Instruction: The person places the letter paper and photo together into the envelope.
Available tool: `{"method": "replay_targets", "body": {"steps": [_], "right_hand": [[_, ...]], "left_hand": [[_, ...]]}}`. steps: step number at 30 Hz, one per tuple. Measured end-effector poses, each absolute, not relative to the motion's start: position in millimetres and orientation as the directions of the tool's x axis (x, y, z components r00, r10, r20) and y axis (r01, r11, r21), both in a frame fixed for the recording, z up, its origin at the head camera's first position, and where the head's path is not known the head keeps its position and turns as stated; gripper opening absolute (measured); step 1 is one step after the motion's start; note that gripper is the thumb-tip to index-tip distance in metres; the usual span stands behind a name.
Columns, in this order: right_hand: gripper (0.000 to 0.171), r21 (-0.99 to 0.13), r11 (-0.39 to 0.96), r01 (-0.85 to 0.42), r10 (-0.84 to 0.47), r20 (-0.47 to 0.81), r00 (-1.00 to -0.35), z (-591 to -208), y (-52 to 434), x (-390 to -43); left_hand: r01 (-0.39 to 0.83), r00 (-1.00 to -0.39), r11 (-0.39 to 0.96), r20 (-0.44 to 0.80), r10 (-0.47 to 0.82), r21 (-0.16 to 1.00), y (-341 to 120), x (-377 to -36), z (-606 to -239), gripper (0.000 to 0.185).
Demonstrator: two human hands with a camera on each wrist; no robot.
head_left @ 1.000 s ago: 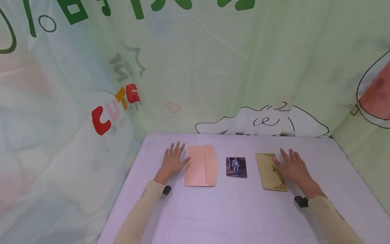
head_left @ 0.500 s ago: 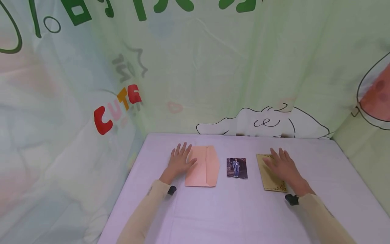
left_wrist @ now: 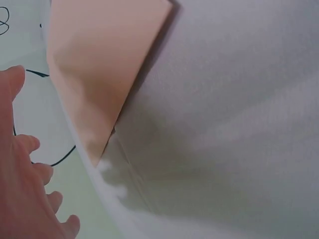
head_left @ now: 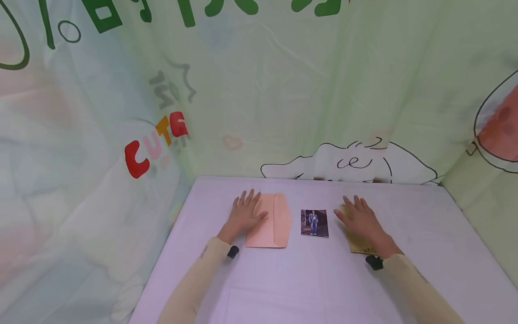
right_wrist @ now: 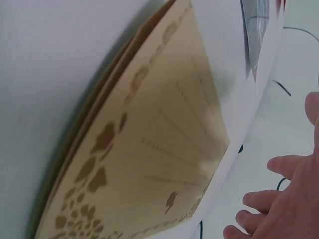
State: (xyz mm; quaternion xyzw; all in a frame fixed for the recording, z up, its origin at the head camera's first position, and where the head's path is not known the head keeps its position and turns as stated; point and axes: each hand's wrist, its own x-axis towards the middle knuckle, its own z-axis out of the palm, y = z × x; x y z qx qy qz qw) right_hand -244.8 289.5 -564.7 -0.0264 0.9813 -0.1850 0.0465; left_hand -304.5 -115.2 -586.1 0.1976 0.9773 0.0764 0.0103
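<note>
In the head view my left hand (head_left: 244,216) hovers with spread fingers over the left part of a pink paper envelope (head_left: 280,220), whose pointed flap faces right. The left wrist view shows a gap between that hand (left_wrist: 27,169) and the envelope (left_wrist: 107,55), with a shadow falling on the paper. My right hand (head_left: 361,223), fingers spread too, covers much of a tan folded card (head_left: 361,246) from above. Brown floral borders and faint lines mark the card (right_wrist: 154,124) in the right wrist view. Neither hand grips anything.
Between the envelope and the card lies a small photo (head_left: 314,223) of a standing person in blue. Everything rests on a pale lilac table (head_left: 283,283). Printed cloth curtains (head_left: 259,90) rise behind it and at the sides.
My left hand has shifted right, further over the envelope. My right hand has moved left across the card, covering more of it. The envelope, photo and card stay in place.
</note>
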Motion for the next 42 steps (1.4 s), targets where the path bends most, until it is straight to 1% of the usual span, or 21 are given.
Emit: {"method": "replay_targets", "body": {"steps": [4,7,14,19,27,30,38,42], "right_hand": [[0.091,-0.361,0.932,-0.036,-0.071,-0.085,-0.994,-564,279,-244],[0.089,-0.356,0.932,-0.064,-0.097,-0.075,-0.992,-563,273,-246],[0.089,-0.359,0.929,-0.085,-0.130,-0.103,-0.986,-557,254,-251],[0.083,-0.346,0.932,-0.112,-0.154,-0.096,-0.983,-555,237,-253],[0.075,-0.344,0.914,-0.217,-0.246,-0.045,-0.968,-556,212,-250],[0.072,-0.326,0.911,-0.253,-0.277,-0.028,-0.961,-555,202,-250],[0.075,-0.266,0.907,-0.327,-0.351,-0.047,-0.935,-561,172,-254],[0.072,-0.261,0.886,-0.384,-0.415,-0.077,-0.906,-560,157,-249]], "left_hand": [[0.384,-0.921,0.913,-0.019,0.390,0.135,-110,-304,-585,0.083],[0.391,-0.917,0.912,-0.028,0.397,0.129,-106,-304,-584,0.083],[0.411,-0.906,0.898,-0.037,0.421,0.155,-97,-300,-577,0.083],[0.427,-0.896,0.886,-0.044,0.441,0.180,-90,-296,-575,0.083],[0.448,-0.883,0.877,-0.064,0.464,0.174,-83,-287,-577,0.080],[0.455,-0.880,0.873,-0.065,0.471,0.174,-83,-286,-576,0.079],[0.453,-0.875,0.871,-0.091,0.475,0.189,-82,-286,-581,0.078],[0.455,-0.872,0.868,-0.098,0.479,0.197,-81,-285,-587,0.077]]}}
